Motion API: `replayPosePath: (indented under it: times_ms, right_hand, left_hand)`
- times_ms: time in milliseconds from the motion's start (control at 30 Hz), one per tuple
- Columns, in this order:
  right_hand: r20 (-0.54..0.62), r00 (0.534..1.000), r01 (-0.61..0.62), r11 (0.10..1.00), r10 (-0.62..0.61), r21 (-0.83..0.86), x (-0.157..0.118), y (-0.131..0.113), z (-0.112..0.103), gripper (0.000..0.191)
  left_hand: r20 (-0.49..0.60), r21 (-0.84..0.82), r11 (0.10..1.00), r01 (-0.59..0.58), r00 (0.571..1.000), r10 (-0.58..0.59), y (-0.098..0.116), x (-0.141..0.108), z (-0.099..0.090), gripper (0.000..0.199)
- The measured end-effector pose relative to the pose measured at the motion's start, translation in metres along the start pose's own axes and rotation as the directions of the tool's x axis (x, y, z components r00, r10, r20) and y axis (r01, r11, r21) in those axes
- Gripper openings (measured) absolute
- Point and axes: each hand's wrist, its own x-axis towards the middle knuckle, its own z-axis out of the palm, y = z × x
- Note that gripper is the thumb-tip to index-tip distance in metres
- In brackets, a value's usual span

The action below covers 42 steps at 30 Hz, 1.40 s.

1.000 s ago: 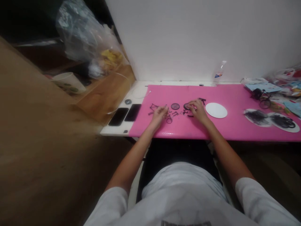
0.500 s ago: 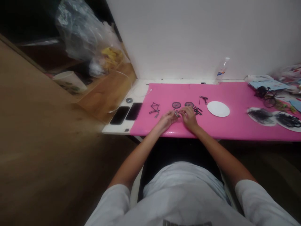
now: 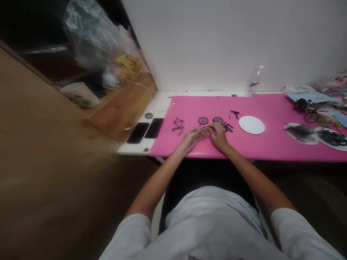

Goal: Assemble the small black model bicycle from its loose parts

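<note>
My left hand (image 3: 193, 138) is turned palm up near the front edge of the pink sheet (image 3: 273, 144), with small silvery parts (image 3: 202, 131) on its fingers. Right beside it, my right hand (image 3: 217, 136) is closed in a pinch at those fingertips; what it pinches is too small to name. Just beyond the hands lie two small black wheels (image 3: 203, 120) (image 3: 218, 120). Several black parts (image 3: 228, 127) are partly behind my right hand. A small dark bicycle frame (image 3: 178, 125) lies to the left.
Two phones (image 3: 138, 133) (image 3: 154, 128) lie at the table's left end. A white plate (image 3: 252, 125) is right of the hands. Farther right are plates of black parts (image 3: 300, 133) (image 3: 333, 139) and a small black bicycle (image 3: 309, 110). A clear bottle (image 3: 256, 80) stands by the wall.
The fingers of my left hand have opened out flatter under the small silvery parts. My right hand has barely moved.
</note>
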Motion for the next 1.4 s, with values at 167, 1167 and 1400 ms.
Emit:
replayPosePath:
  times_ms: [167,1167,1400]
  right_hand:
    - [-0.024,0.998,-0.052,0.997,0.053,0.048,-0.0005,-0.0006,0.0000,0.023]
    - [0.036,0.999,-0.007,1.000,0.008,-0.019,-0.0002,-0.0023,0.0008,0.017]
    - [0.022,1.000,0.017,1.000,-0.017,-0.001,-0.0005,0.0002,0.0017,0.012]
  left_hand:
    - [-0.018,0.026,1.000,0.005,1.000,-0.005,-0.0003,0.0001,-0.0005,0.021]
    - [0.021,0.029,0.999,-0.022,1.000,0.021,-0.0014,0.0007,-0.0037,0.028]
    - [0.010,0.027,0.999,-0.035,0.999,0.035,-0.0022,0.0013,-0.0054,0.029]
